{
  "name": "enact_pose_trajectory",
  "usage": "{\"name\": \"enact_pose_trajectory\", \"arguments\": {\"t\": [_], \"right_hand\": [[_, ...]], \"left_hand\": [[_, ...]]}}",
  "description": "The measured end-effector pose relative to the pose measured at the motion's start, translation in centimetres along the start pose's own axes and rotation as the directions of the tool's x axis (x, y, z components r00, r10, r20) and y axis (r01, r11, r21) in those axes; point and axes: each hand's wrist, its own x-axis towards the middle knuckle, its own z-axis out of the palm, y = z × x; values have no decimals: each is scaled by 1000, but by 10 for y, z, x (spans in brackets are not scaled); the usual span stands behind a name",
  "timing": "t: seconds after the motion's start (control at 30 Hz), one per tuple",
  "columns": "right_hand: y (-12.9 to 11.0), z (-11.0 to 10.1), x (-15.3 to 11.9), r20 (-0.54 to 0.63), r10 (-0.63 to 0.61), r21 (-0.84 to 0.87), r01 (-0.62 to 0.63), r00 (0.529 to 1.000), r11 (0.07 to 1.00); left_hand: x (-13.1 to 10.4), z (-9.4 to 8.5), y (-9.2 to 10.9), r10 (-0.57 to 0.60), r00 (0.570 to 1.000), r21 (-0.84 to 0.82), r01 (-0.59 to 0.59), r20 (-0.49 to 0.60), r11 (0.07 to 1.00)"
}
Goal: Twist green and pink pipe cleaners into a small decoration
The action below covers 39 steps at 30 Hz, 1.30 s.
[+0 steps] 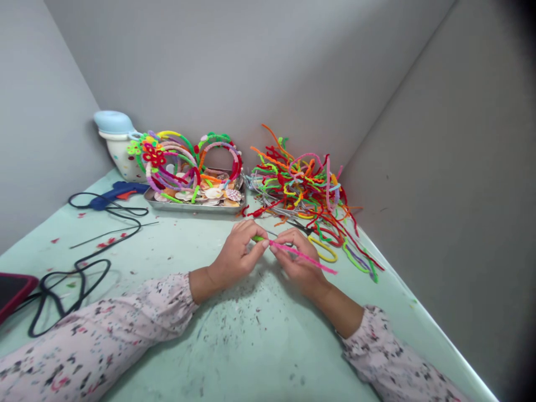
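My left hand (239, 252) is closed in a pinch on a green pipe cleaner (257, 239), of which only a short piece shows. Fingers of my right hand (299, 262) pinch a bright pink pipe cleaner (312, 260) where it meets the green one. The pink one's loose end slants down to the right across the right hand. Both hands are close together above the middle of the table, fingertips nearly touching. Whether the two pieces are twisted together is hidden by the fingers.
Behind my right hand lies a tangled heap of coloured pipe cleaners (301, 178). A metal tray (196, 208) holds shells and fuzzy wrapped headbands (173, 148). Left stand a blue-lidded cup (121, 148), a blue glue gun (113, 195), a black cord (81, 271) and a red-edged device (17, 293).
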Motion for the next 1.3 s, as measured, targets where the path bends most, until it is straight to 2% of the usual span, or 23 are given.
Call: {"name": "enact_pose_trajectory", "arguments": {"t": [0.43, 0.57, 0.87, 1.13, 1.3], "right_hand": [[1, 2, 0, 108, 190, 228, -210, 976, 951], [1, 2, 0, 107, 249, 272, -269, 963, 924], [-2, 0, 1, 71, 170, 166, -179, 983, 970], [-1, 2, -1, 47, 245, 161, -250, 968, 955], [-1, 1, -1, 92, 294, 192, -307, 951, 932]], "left_hand": [[-1, 1, 0, 12, 1000, 10, -12, 5, 1000], [0, 1, -1, 22, 1000, 11, -22, 6, 1000], [1, 0, 0, 11, 1000, 20, -11, -9, 1000], [0, 1, -1, 19, 1000, 15, -19, 6, 1000], [-1, 1, -2, 23, 999, 29, -24, 24, 999]]}}
